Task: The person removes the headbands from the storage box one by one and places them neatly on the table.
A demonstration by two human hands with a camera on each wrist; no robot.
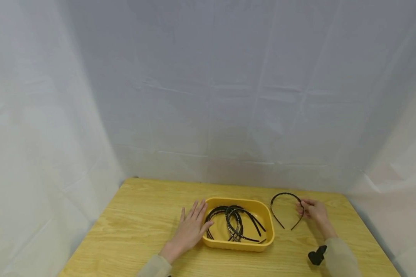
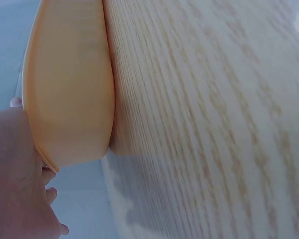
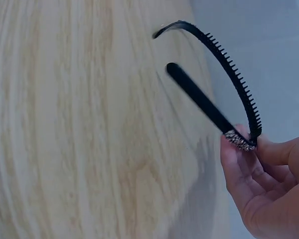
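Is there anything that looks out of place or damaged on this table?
Nothing looks damaged. One black headband is outside the yellow tray, pinched by the right hand; the others lie tangled inside. The left hand rests against the tray.

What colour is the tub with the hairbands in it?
The tub is yellow. It shows best in the head view, beside the left hand.
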